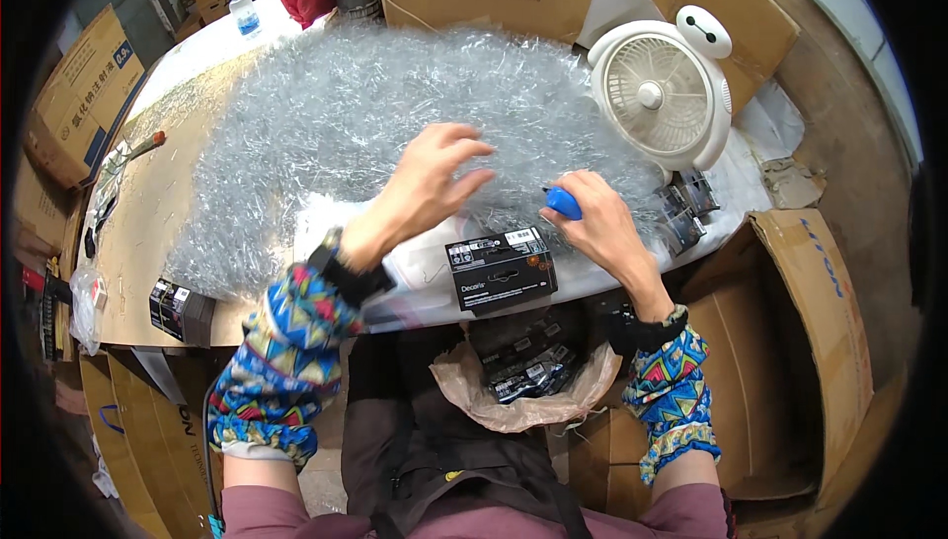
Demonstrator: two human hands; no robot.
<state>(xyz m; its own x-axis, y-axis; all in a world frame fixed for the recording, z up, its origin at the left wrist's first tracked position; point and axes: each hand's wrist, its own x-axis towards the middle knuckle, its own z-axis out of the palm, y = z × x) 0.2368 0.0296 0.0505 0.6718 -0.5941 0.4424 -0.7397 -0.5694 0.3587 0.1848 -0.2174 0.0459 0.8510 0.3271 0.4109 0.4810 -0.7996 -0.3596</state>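
My right hand [600, 228] is closed around a small blue object with a dark tip [564, 204], whose exact kind I cannot make out. To its left, my left hand [427, 182] is raised, fingers apart and holding nothing, over a wide heap of tangled silvery strands [375, 95]. Just below and between both hands lies a black printed card package [502, 270] at the table's near edge. Beneath that edge, by my lap, an open brown paper-like bag [464, 391] contains several black packets [533, 366].
A white fan [657, 95] stands at the back right, with dark packages [686, 208] beside it. Black printed cards [181, 312] are stacked at the table's left edge. A large open carton [820, 312] stands at right. A water bottle [243, 14] is at the far left.
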